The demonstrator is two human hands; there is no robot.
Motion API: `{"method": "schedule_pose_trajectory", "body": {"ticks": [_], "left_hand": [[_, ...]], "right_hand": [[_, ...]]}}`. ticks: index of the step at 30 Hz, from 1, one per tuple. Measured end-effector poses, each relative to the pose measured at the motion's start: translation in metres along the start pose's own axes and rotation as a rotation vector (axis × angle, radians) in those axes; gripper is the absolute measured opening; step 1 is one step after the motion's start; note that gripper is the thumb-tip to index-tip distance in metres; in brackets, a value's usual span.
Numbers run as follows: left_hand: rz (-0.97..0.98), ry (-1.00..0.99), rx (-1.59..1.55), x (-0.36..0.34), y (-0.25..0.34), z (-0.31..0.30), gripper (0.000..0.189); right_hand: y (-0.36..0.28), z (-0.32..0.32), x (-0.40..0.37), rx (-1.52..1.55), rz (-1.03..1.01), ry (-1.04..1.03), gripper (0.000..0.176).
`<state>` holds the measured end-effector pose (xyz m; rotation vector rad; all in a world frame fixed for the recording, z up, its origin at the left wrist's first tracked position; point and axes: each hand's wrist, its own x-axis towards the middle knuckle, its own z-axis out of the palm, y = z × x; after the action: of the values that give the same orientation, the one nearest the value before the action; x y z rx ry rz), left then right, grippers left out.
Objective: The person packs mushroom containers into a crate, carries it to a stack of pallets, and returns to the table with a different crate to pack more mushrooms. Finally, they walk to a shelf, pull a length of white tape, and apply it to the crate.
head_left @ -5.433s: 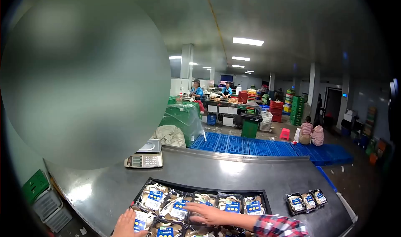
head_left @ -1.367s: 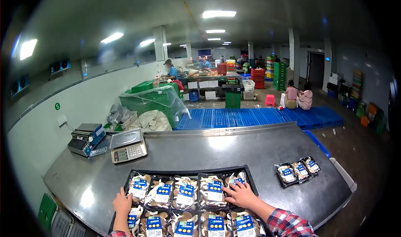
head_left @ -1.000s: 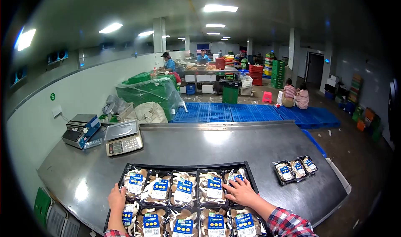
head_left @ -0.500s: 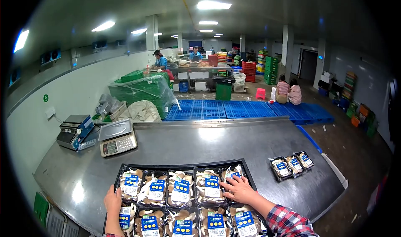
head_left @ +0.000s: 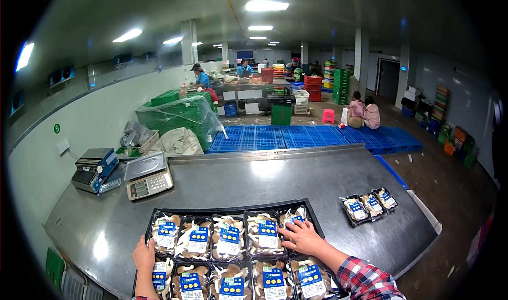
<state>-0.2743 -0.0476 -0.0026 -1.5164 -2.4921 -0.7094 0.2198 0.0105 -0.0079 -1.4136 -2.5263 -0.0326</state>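
A black crate (head_left: 238,210) on the steel table holds two rows of mushroom packs with blue and white labels. My left hand (head_left: 144,255) rests at the crate's left rim, beside the leftmost packs, its fingers partly hidden. With fingers spread, my right hand (head_left: 304,239) lies on the back-row pack at the right (head_left: 292,215). It holds nothing. Three smaller mushroom packs (head_left: 372,205) sit side by side on the table's right part.
The steel table (head_left: 227,178) bears a weighing scale (head_left: 149,178) and a wrapping device (head_left: 95,169) at left. Behind are blue pallets (head_left: 312,136), wrapped green crates (head_left: 177,115), two seated people (head_left: 363,112) and two people in blue (head_left: 201,78) farther back.
The camera view has shifted slightly. Both hands stay at nearly the same places on the crate and packs.
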Motion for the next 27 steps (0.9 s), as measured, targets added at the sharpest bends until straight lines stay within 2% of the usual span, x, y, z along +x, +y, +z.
{"method": "schedule_pose_trajectory", "body": {"ticks": [27], "left_hand": [[-0.021, -0.020, 0.019, -0.0009, 0.0036, -0.0028, 0.048]], "right_hand": [[0.0028, 0.0037, 0.0004, 0.005, -0.001, 0.012, 0.048]]}}
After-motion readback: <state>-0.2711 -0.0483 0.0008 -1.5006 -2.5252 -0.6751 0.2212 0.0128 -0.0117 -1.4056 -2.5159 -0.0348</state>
